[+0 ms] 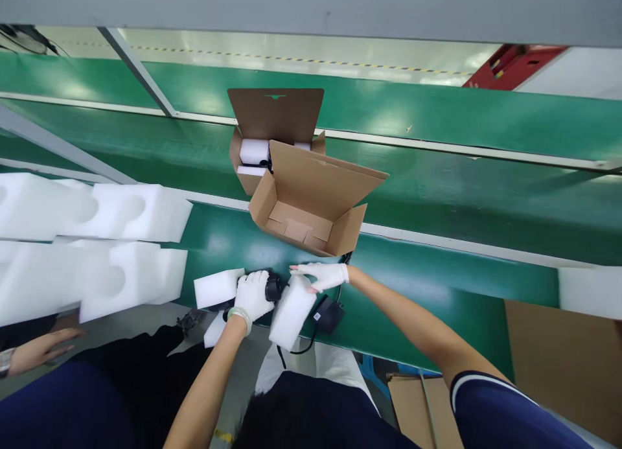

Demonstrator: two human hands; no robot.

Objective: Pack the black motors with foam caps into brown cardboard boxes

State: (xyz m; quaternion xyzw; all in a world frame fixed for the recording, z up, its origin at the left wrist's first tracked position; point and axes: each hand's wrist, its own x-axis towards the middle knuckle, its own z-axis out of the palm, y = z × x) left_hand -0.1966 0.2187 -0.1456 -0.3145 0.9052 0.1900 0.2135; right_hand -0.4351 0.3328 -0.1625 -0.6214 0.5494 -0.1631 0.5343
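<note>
Left hand point(253, 295) clasped around black device point(273, 287), between foam piece point(218, 288) and foam block point(291, 314) at near edge of green bench point(413, 306), right hand point(324, 276) astride block's far end, cannot tell whether pinching, adapter point(328, 314) beside block, open carton point(318, 186) beyond

Bright, fairly even light seemed to fall from above, leaving soft, pale glare on the green tabletop point(218, 235). The white foam blocks point(291, 316) were nearly washed out, while the navy shirt point(321, 410) sank into darkness. Wide-angle distortion stretched the edges, and slight blur softened fine detail.
</note>
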